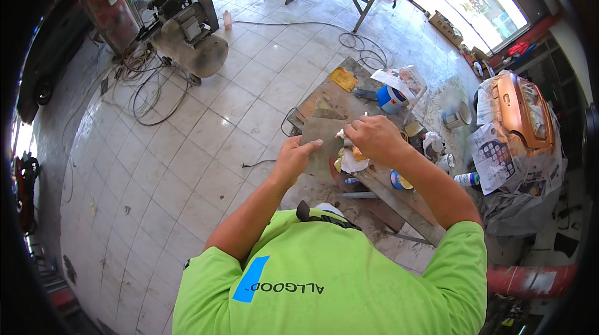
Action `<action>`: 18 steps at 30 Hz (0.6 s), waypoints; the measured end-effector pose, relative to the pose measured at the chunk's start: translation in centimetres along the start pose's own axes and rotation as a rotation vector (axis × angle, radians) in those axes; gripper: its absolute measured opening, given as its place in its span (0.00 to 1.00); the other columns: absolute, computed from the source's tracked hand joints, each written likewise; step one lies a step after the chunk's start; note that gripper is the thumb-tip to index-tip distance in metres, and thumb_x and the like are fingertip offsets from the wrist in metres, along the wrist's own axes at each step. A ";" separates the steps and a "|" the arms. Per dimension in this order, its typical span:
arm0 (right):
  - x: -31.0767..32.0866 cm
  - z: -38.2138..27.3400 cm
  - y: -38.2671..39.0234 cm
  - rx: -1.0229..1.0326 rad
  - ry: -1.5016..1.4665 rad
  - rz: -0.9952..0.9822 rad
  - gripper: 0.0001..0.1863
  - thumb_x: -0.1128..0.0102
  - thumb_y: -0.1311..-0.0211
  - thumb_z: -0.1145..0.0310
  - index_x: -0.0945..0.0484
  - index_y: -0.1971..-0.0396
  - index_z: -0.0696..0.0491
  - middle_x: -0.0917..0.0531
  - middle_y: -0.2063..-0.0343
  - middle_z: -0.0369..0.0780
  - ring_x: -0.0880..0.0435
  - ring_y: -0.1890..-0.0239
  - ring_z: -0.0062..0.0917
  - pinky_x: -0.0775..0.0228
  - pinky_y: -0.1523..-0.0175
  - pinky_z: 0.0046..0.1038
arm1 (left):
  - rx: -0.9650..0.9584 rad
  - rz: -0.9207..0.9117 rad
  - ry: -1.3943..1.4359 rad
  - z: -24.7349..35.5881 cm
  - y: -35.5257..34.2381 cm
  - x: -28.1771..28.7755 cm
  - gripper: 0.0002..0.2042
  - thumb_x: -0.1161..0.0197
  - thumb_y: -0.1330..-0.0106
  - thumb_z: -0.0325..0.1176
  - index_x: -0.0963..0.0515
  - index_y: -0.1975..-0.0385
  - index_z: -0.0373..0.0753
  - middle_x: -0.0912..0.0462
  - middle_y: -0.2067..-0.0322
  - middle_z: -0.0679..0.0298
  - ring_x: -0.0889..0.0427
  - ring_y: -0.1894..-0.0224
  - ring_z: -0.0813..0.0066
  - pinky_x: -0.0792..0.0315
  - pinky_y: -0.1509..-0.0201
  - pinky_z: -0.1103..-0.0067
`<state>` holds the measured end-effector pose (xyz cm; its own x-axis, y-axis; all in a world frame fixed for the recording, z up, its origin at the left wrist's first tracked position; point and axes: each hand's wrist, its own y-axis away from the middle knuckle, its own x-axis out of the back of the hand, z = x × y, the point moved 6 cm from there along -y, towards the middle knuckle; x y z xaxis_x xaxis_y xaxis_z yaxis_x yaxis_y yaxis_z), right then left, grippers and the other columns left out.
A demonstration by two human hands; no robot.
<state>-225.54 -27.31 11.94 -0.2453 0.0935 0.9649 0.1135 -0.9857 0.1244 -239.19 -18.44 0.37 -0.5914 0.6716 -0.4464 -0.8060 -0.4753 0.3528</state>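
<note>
My left hand point(296, 157) grips the near left edge of a flat grey-brown board point(323, 138), its thumb lying on top. Over the board's right edge, my right hand point(376, 138) is closed round a small white-tipped thing point(341, 133), perhaps a tube, mostly hidden by the fingers. Its tip points at the board. Just below the right hand, crumpled white and yellowish material point(354, 161) lies by the edge of the worktable point(399, 194). A blue can point(391, 99) stands on the table beyond the right hand, with a paper-like sheet partly over it.
A yellow sheet point(343, 79) lies at the table's far end. Several cans, including one white-and-blue can point(467, 179), stand to the right. Further right sits an orange car panel point(521, 110) with newspaper masking. An air compressor point(190, 32) and loose hoses point(150, 101) occupy the tiled floor far left.
</note>
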 end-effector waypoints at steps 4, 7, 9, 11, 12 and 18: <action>-0.3 -1.1 -2.6 0.028 0.136 0.152 0.12 0.41 0.39 0.67 0.16 0.59 0.55 0.15 0.69 0.37 0.16 0.60 0.29 0.27 0.55 0.30 | -0.028 0.065 -0.010 -0.5 -1.5 3.2 0.11 0.35 0.31 0.35 0.16 0.60 0.31 0.13 0.69 0.62 0.17 0.73 0.77 0.24 0.70 0.77; -1.0 -0.3 -4.3 0.006 0.164 0.161 0.18 0.41 0.39 0.67 0.17 0.50 0.56 0.16 0.64 0.37 0.19 0.56 0.27 0.31 0.50 0.29 | -0.016 0.055 0.016 -0.8 -3.0 4.8 0.12 0.34 0.31 0.35 0.16 0.60 0.31 0.14 0.69 0.62 0.17 0.73 0.76 0.24 0.70 0.77; -2.7 1.1 -5.6 -0.047 0.097 0.152 0.21 0.41 0.39 0.69 0.18 0.45 0.57 0.17 0.62 0.37 0.21 0.54 0.27 0.32 0.47 0.30 | 0.007 0.081 -0.005 -0.9 -4.4 5.9 0.12 0.33 0.32 0.35 0.16 0.60 0.31 0.14 0.70 0.62 0.17 0.73 0.76 0.23 0.69 0.77; -4.8 3.2 -6.3 -0.114 -0.060 0.221 0.24 0.37 0.44 0.72 0.17 0.44 0.55 0.17 0.62 0.37 0.20 0.54 0.28 0.31 0.48 0.31 | 0.054 0.087 -0.005 -0.9 -6.2 6.9 0.12 0.34 0.32 0.35 0.17 0.59 0.31 0.13 0.68 0.61 0.16 0.70 0.74 0.22 0.65 0.76; -5.6 4.2 -7.2 -0.146 -0.145 0.266 0.26 0.34 0.46 0.73 0.17 0.44 0.55 0.18 0.62 0.37 0.20 0.54 0.28 0.30 0.48 0.32 | 0.085 0.090 -0.002 -0.1 -7.0 7.4 0.12 0.34 0.32 0.35 0.17 0.58 0.31 0.13 0.67 0.60 0.15 0.68 0.73 0.22 0.60 0.76; -12.3 11.7 -9.7 -0.606 -0.858 0.576 0.19 0.34 0.40 0.74 0.15 0.47 0.52 0.17 0.64 0.41 0.20 0.56 0.38 0.28 0.49 0.37 | 0.192 0.113 0.184 2.6 -15.1 10.1 0.17 0.35 0.32 0.35 0.22 0.50 0.30 0.15 0.55 0.55 0.14 0.56 0.67 0.20 0.51 0.68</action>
<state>-212.34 -17.21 1.61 0.4409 -0.5474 0.7113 -0.5325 -0.7975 -0.2836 -232.92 -3.01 -7.30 -0.6860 0.4978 -0.5307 -0.7256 -0.4135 0.5501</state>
